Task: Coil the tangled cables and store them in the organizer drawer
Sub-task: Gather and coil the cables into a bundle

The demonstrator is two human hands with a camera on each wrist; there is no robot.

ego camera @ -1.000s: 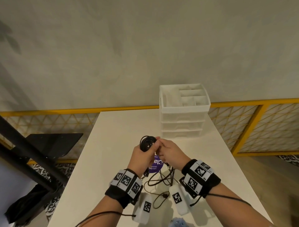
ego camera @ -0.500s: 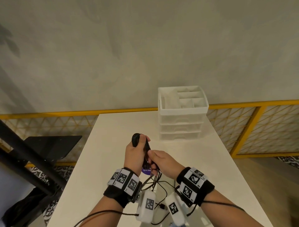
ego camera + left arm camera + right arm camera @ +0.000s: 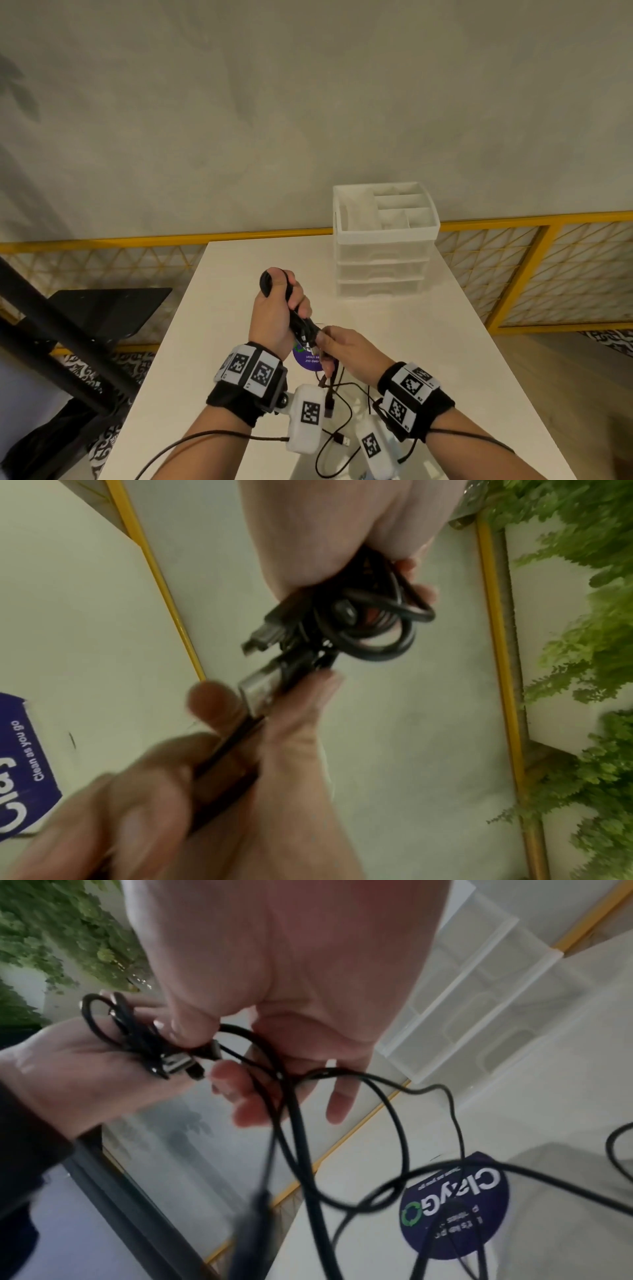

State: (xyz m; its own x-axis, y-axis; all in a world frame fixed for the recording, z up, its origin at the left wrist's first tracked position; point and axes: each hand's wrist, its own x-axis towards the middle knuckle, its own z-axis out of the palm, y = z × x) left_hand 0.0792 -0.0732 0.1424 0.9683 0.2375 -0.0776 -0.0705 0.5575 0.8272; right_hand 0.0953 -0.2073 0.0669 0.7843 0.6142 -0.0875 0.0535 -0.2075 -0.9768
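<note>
Head view: my left hand (image 3: 279, 310) grips the coiled cable (image 3: 274, 287) above the counter (image 3: 428, 342); the organizer (image 3: 385, 240) at 1 o'clock sits shut. Left wrist: my right hand (image 3: 219, 764) pinches the plug end. Right wrist: loose cables (image 3: 394, 1150) remain (uncoiled, I judge).

The left hand (image 3: 274, 318) grips a coiled black cable (image 3: 294, 320) above the white worktop (image 3: 428, 342). The right hand (image 3: 349, 353) pinches the coil's lower end. Loose cables (image 3: 342, 442) trail below a purple sticker (image 3: 308, 361). A white drawer organizer (image 3: 383, 240) stands near the far edge.
</note>
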